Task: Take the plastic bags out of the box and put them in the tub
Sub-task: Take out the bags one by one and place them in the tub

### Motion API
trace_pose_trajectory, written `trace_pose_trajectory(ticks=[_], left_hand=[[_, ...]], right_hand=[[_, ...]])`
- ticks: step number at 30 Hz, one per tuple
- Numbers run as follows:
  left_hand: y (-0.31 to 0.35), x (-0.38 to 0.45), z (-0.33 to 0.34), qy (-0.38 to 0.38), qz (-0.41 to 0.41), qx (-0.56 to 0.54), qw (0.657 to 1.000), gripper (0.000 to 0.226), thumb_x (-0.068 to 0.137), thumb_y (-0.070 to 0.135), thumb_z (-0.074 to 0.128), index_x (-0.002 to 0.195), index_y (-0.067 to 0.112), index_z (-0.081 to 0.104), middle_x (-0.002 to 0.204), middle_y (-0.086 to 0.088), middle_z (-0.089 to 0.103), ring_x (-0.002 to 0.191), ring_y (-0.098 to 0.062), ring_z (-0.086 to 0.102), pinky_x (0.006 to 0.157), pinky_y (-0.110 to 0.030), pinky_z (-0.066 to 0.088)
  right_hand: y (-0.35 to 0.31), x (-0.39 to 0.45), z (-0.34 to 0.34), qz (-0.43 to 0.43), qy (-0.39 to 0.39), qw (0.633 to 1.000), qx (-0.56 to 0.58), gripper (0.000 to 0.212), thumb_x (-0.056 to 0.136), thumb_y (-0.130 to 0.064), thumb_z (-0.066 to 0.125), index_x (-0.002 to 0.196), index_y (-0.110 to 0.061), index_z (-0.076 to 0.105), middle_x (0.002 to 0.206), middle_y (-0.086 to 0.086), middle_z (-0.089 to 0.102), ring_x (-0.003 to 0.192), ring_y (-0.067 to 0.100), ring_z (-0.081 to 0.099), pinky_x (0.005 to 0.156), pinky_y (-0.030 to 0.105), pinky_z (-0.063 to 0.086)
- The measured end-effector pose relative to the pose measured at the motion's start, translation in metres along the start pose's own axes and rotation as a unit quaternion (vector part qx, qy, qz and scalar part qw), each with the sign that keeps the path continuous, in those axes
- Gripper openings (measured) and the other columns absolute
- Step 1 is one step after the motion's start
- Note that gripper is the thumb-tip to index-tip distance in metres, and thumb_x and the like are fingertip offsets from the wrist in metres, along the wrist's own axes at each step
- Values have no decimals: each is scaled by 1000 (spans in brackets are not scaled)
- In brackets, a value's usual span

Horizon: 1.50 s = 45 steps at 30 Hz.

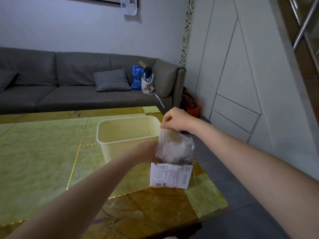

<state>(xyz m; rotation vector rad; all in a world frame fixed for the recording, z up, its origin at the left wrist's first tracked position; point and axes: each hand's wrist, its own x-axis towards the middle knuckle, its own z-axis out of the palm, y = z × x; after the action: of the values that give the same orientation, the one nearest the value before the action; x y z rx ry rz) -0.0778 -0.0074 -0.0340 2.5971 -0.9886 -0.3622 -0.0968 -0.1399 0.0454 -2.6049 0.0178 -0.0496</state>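
Plastic bags: clear, thin, bunched, half out of box, just beside tub on tabletop. Judged very light, limp, slippery, prone to cling and trail. Right hand: fingers pinched on top edge of film, lifting. Left hand: curled on box's upper rim, steadying it. Best hold judged bunched top edge, not one loose sheet. Tub interior appears bare.

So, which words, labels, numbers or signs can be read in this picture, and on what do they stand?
Nothing can be read with certainty.
Box: rows of small print, a line of larger characters, a logo and barcodes on its white side, all too small and blurred to read.
Paper sheet on the wall: dark code-like squares, too blurred to read.
Plastic bag, tub: no text visible.
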Motion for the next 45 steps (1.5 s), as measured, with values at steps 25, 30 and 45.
trace_pose_trajectory(ticks=[25,30,45], left_hand=[[-20,-1,-61,185,-28,-620,762,24,90,25,58,106,6,57,82,-3,59,67,-11,56,55,-19,51],[-19,-1,-57,176,-69,-568,801,23,90,24,58,104,6,52,92,-6,60,87,-18,58,80,-30,49],[-38,-8,-69,-2,-7,-570,821,23,79,15,64,100,6,61,67,4,61,47,-2,43,40,-10,37]], right_hand=[[-17,10,-9,21,-22,875,484,12,83,-7,68,93,-11,63,82,3,64,75,14,58,71,27,48],[-16,27,-4,135,233,810,521,14,87,0,58,75,-7,58,69,6,57,52,12,54,43,17,41],[-39,36,-23,-104,123,962,222,7,90,-14,62,94,-9,65,72,-4,59,58,2,53,55,12,44]])
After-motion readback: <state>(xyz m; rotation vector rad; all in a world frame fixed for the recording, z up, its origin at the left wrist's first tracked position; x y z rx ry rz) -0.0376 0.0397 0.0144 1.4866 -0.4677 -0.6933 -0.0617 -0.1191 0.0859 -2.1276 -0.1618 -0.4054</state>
